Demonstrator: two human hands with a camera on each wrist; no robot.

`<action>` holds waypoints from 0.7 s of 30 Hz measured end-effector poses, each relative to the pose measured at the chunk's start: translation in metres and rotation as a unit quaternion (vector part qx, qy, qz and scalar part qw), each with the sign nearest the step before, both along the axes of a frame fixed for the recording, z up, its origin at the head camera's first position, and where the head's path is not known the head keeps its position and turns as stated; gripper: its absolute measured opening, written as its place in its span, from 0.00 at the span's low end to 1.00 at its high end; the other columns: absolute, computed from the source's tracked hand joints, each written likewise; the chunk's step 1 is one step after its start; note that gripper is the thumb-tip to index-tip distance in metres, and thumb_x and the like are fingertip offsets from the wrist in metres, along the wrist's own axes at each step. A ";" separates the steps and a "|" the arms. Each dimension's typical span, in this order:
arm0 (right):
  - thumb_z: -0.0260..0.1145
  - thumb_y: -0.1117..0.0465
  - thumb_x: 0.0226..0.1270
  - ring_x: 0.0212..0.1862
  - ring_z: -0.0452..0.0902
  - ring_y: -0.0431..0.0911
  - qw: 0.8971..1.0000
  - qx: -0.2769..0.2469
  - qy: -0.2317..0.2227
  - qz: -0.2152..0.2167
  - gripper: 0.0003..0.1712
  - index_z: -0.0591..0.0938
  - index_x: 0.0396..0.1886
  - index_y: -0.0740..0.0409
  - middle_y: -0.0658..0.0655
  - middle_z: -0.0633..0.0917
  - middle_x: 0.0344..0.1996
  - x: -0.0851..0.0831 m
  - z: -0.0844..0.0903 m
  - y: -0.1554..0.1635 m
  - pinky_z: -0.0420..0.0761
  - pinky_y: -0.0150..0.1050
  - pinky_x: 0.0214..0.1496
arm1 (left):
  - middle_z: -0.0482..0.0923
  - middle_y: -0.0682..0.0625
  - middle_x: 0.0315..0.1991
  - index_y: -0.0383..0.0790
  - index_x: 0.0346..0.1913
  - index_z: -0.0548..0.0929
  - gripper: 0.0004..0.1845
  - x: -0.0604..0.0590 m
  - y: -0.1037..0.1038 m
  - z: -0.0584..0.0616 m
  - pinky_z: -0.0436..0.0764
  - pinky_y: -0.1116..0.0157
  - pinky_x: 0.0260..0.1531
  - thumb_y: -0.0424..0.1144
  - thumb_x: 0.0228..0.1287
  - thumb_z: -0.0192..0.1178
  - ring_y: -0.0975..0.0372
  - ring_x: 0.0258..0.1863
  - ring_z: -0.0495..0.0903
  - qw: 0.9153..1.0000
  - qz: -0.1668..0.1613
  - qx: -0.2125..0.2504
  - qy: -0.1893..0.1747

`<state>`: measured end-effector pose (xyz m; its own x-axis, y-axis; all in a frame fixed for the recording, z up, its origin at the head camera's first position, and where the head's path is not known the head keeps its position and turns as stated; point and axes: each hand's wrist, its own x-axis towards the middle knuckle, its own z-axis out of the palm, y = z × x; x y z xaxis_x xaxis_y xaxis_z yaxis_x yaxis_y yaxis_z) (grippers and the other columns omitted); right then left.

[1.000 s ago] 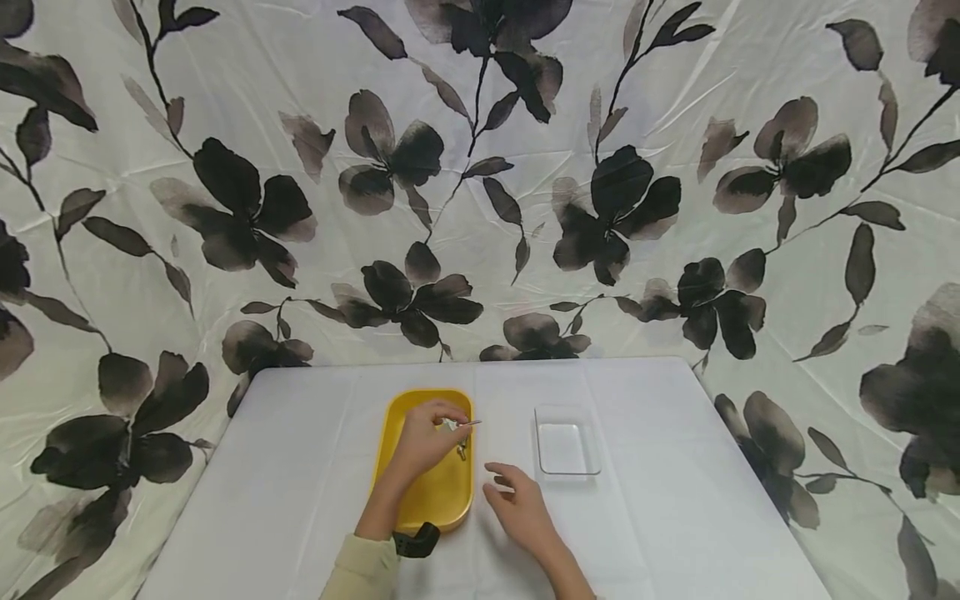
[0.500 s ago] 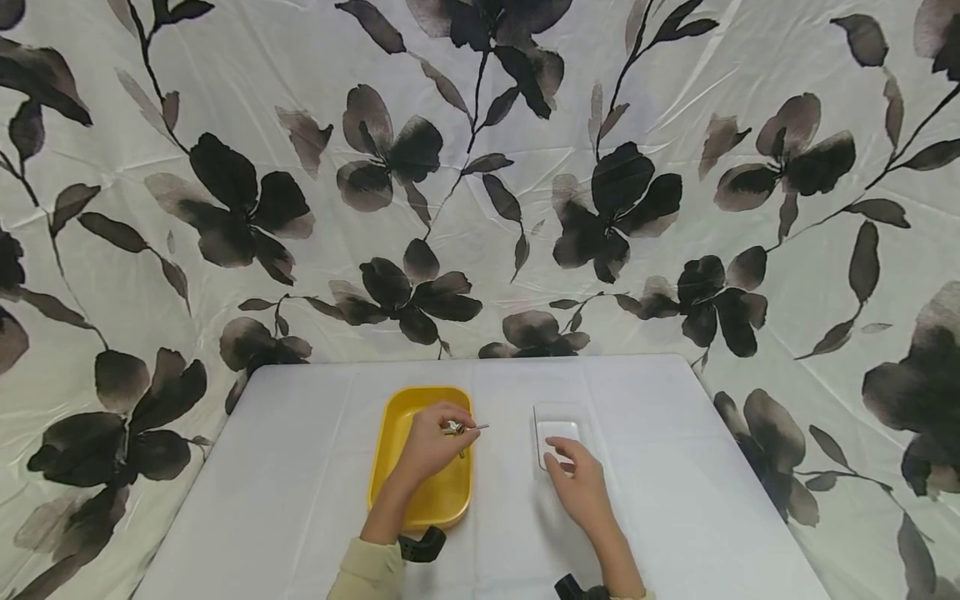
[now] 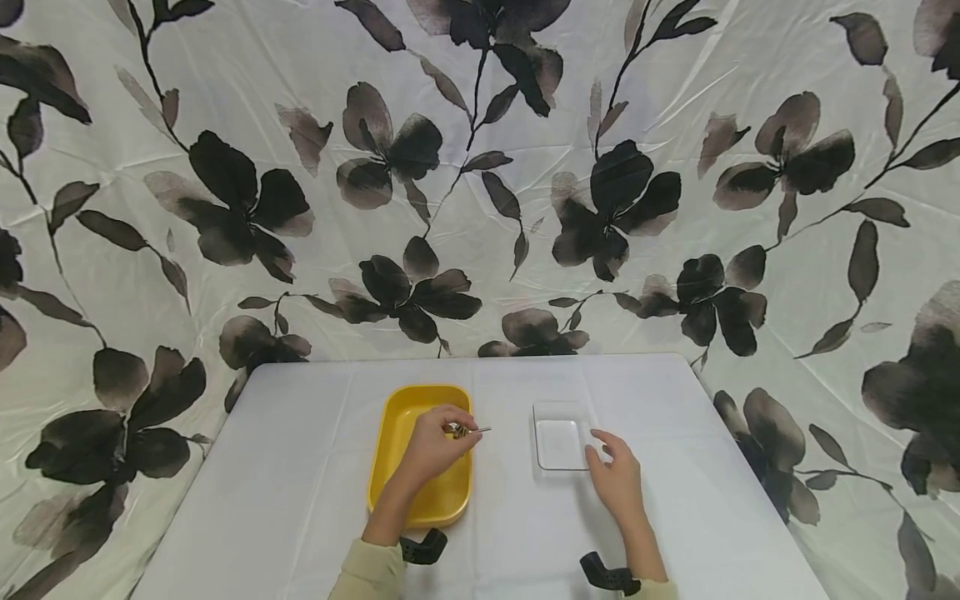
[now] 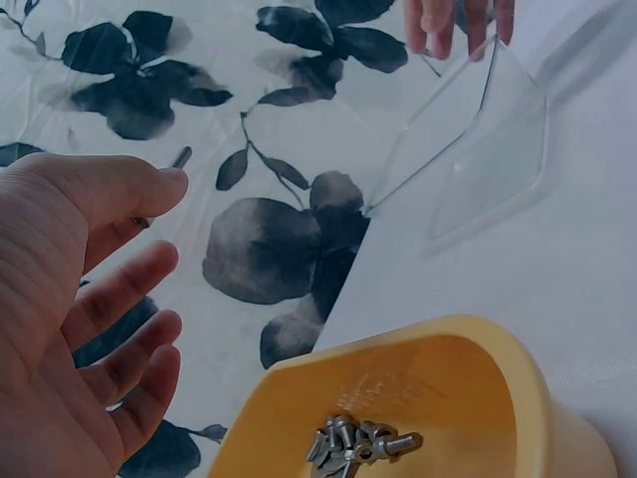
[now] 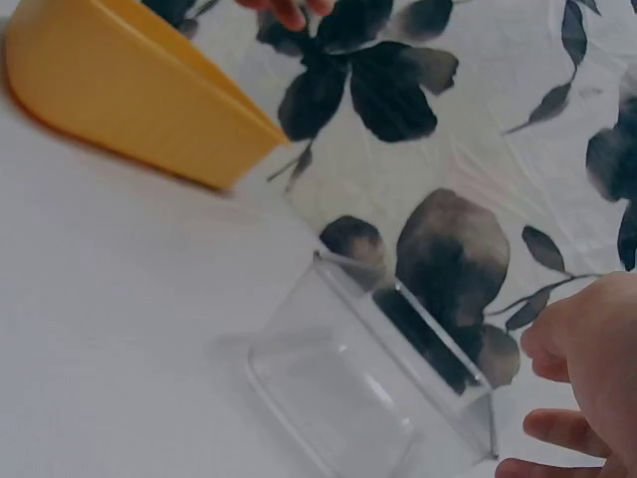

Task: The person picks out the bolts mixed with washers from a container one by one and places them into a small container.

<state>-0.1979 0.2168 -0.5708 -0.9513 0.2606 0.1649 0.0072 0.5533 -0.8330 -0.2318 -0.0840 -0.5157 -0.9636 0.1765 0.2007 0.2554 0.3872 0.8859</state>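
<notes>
Two containers: yellow tray (image 3: 423, 492) on the left, clear plastic box (image 3: 558, 437) on the right, both resting flat on the white-covered bench (image 3: 300, 500), near each other but apart
Left hand (image 3: 433, 446): raised over the far right part of the yellow tray; thumb and forefinger pinch a small metal screw (image 3: 467, 431), its shank pointing right, toward the clear box
Left grip state: clamped on the screw at the fingertips; the other fingers (image 4: 129, 299) lie loosely spread in the left wrist view
Reason for hold: judged to be a fingertip pinch because the part is thin and short; a fuller grasp would hide it
Right hand (image 3: 618, 482): on the bench just beside the near right corner of the clear box, fingers relaxed and apart, holding nothing; contact with the box wall cannot be confirmed
Reason for placement: judged to be positioned to steady the light box
Yellow tray contents: small heap of metal screws (image 4: 353, 445) on the floor of the tray
Clear box contents: none visible through its walls (image 5: 398, 398)
Surroundings: floral cloth (image 3: 480, 167) hung behind and around the bench
</notes>
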 end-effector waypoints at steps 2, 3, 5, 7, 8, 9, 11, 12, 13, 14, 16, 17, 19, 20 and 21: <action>0.62 0.61 0.68 0.58 0.73 0.66 1.000 -0.010 -0.019 -0.001 0.21 0.77 0.59 0.62 0.69 0.74 0.60 0.000 -0.003 0.002 0.78 0.56 0.51 | 0.82 0.58 0.37 0.49 0.30 0.87 0.05 0.000 0.001 -0.001 0.75 0.45 0.46 0.35 0.53 0.73 0.45 0.44 0.77 1.000 -0.002 0.003 0.000; 0.62 0.61 0.68 0.58 0.73 0.66 0.999 -0.014 -0.029 -0.001 0.22 0.76 0.61 0.62 0.69 0.74 0.61 0.000 -0.004 0.003 0.78 0.56 0.51 | 0.82 0.58 0.36 0.49 0.30 0.87 0.05 0.000 0.001 -0.002 0.75 0.45 0.46 0.35 0.53 0.73 0.45 0.44 0.78 1.000 -0.002 0.002 0.000; 0.61 0.60 0.69 0.58 0.74 0.65 0.999 -0.023 -0.047 -0.001 0.24 0.75 0.64 0.60 0.69 0.73 0.62 0.000 -0.008 0.004 0.78 0.55 0.51 | 0.82 0.58 0.36 0.49 0.30 0.87 0.05 -0.001 0.002 -0.004 0.76 0.49 0.44 0.35 0.53 0.73 0.46 0.43 0.78 1.000 -0.004 -0.002 0.000; 0.61 0.61 0.69 0.57 0.74 0.65 0.998 -0.034 -0.060 0.001 0.25 0.73 0.65 0.58 0.69 0.72 0.62 0.000 -0.011 0.004 0.79 0.54 0.49 | 0.81 0.58 0.35 0.48 0.30 0.88 0.05 -0.002 0.004 -0.006 0.78 0.55 0.41 0.36 0.53 0.73 0.46 0.41 0.78 1.000 -0.006 -0.005 0.001; 0.61 0.61 0.69 0.56 0.75 0.66 0.997 -0.038 -0.063 0.003 0.26 0.73 0.66 0.59 0.70 0.72 0.62 0.000 -0.013 0.005 0.80 0.53 0.48 | 0.81 0.58 0.35 0.48 0.31 0.88 0.04 -0.003 0.004 -0.008 0.79 0.58 0.39 0.36 0.53 0.73 0.46 0.41 0.78 1.000 -0.008 -0.006 0.001; 0.61 0.61 0.69 0.55 0.75 0.66 0.997 -0.043 -0.067 0.004 0.26 0.73 0.66 0.58 0.70 0.72 0.63 0.000 -0.015 0.005 0.81 0.53 0.47 | 0.81 0.58 0.34 0.48 0.31 0.88 0.04 -0.003 0.005 -0.009 0.79 0.60 0.37 0.37 0.53 0.73 0.46 0.40 0.78 1.000 -0.010 -0.006 0.002; 0.61 0.61 0.69 0.54 0.76 0.66 0.996 -0.055 -0.073 0.006 0.26 0.74 0.66 0.57 0.69 0.72 0.63 0.001 -0.019 0.005 0.81 0.51 0.45 | 0.82 0.58 0.34 0.47 0.31 0.88 0.04 -0.005 0.007 -0.012 0.77 0.61 0.37 0.37 0.53 0.73 0.45 0.37 0.77 1.000 -0.012 -0.002 0.007; 0.61 0.62 0.69 0.54 0.77 0.65 0.995 -0.059 -0.074 0.008 0.25 0.74 0.66 0.57 0.69 0.72 0.63 0.001 -0.021 0.005 0.82 0.50 0.45 | 0.82 0.58 0.34 0.47 0.31 0.88 0.04 -0.006 0.008 -0.013 0.74 0.59 0.43 0.37 0.53 0.73 0.44 0.37 0.76 1.000 -0.012 0.000 0.007; 0.61 0.62 0.69 0.53 0.77 0.65 0.995 -0.062 -0.074 0.009 0.25 0.75 0.65 0.57 0.69 0.72 0.63 0.001 -0.022 0.005 0.82 0.50 0.44 | 0.82 0.59 0.34 0.48 0.31 0.88 0.04 -0.006 0.009 -0.015 0.71 0.55 0.50 0.38 0.54 0.73 0.44 0.36 0.76 1.000 -0.010 -0.002 0.007; 0.61 0.61 0.69 0.53 0.78 0.64 0.995 -0.066 -0.077 0.010 0.25 0.75 0.65 0.56 0.68 0.72 0.64 0.001 -0.024 0.005 0.82 0.49 0.44 | 0.82 0.59 0.34 0.49 0.31 0.88 0.03 -0.007 0.010 -0.016 0.65 0.51 0.54 0.39 0.54 0.73 0.44 0.35 0.76 1.000 -0.008 -0.004 0.007; 0.61 0.61 0.69 0.52 0.78 0.63 0.994 -0.071 -0.078 0.010 0.24 0.76 0.64 0.56 0.68 0.71 0.64 0.002 -0.025 0.005 0.82 0.48 0.43 | 0.82 0.59 0.34 0.50 0.31 0.87 0.04 -0.008 0.014 -0.018 0.60 0.46 0.55 0.40 0.54 0.73 0.44 0.35 0.76 1.000 -0.004 -0.005 0.000; 0.61 0.61 0.69 0.52 0.79 0.63 0.994 -0.073 -0.077 0.009 0.24 0.76 0.64 0.57 0.68 0.71 0.64 0.002 -0.026 0.005 0.82 0.47 0.43 | 0.82 0.60 0.35 0.51 0.32 0.87 0.04 -0.009 0.016 -0.018 0.59 0.46 0.57 0.41 0.55 0.73 0.46 0.36 0.76 1.000 -0.002 -0.007 -0.005; 0.61 0.61 0.69 0.52 0.79 0.63 0.994 -0.075 -0.074 0.008 0.23 0.76 0.63 0.57 0.68 0.72 0.64 0.002 -0.027 0.004 0.82 0.47 0.44 | 0.82 0.59 0.36 0.52 0.32 0.87 0.04 -0.012 0.021 -0.019 0.67 0.48 0.56 0.42 0.55 0.72 0.48 0.40 0.77 1.000 -0.002 -0.008 -0.013; 0.61 0.61 0.69 0.52 0.78 0.63 0.994 -0.077 -0.072 0.008 0.23 0.76 0.63 0.58 0.68 0.72 0.63 0.001 -0.028 0.004 0.82 0.47 0.44 | 0.82 0.59 0.37 0.51 0.32 0.87 0.04 -0.013 0.024 -0.020 0.72 0.51 0.52 0.42 0.56 0.72 0.50 0.41 0.77 1.000 -0.005 -0.007 -0.013; 0.61 0.62 0.69 0.53 0.78 0.63 0.994 -0.079 -0.070 0.007 0.23 0.76 0.63 0.58 0.68 0.73 0.63 0.001 -0.028 0.004 0.82 0.47 0.45 | 0.81 0.59 0.37 0.51 0.32 0.86 0.03 -0.015 0.027 -0.021 0.76 0.53 0.48 0.42 0.56 0.72 0.52 0.43 0.77 1.000 -0.007 -0.007 -0.015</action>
